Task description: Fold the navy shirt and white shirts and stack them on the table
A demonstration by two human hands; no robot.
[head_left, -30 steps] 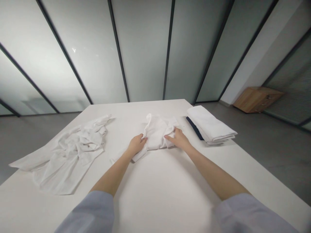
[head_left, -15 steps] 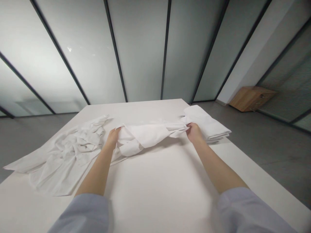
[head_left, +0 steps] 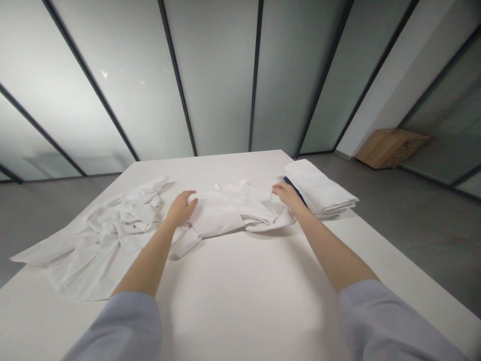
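A white cloth garment point(head_left: 225, 213), loosely folded and looking like a shirt, lies across the middle of the table. My left hand point(head_left: 182, 207) is at its left end, thumb and fingers apart, not gripping it. Over the right end, my right hand point(head_left: 286, 194) has its fingers stretched out and holds nothing. Whether the fingertips touch the cloth, I cannot tell. Just right of that hand sits a stack of neatly folded white cloth point(head_left: 319, 188), with a dark blue edge point(head_left: 296, 192) showing along its left side.
A crumpled heap of white cloth point(head_left: 112, 230) spreads over the left side of the white table point(head_left: 240, 301). Frosted glass panels point(head_left: 218, 75) rise behind the table. A wooden cabinet point(head_left: 389, 147) stands on the grey floor at the far right.
Both hands have let go of the white garment, which was stretched between them and now lies on the table. My left hand has shifted right, my right hand slightly left.
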